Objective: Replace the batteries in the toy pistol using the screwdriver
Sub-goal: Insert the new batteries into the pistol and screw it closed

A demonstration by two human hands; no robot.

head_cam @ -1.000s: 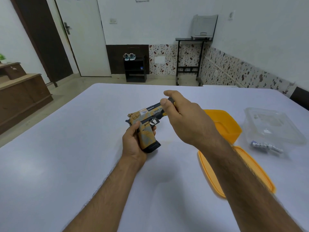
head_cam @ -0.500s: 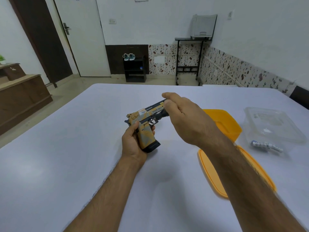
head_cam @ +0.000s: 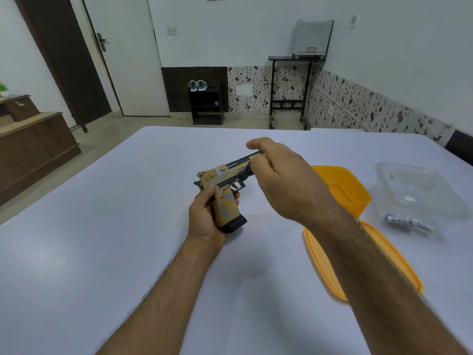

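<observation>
Pistol [head_cam: 225, 183]: held above the table [head_cam: 102, 252], grip down, barrel running away and to the right.
Left hand [head_cam: 207, 219]: fingers wrapped round the grip.
Right hand [head_cam: 279, 175]: curled at the frame ahead of the trigger guard, pinching a dark tool, probably the screwdriver [head_cam: 246, 172].
Nearer hand: right, already touching.
Batteries [head_cam: 407, 222]: on the table, far right.
</observation>
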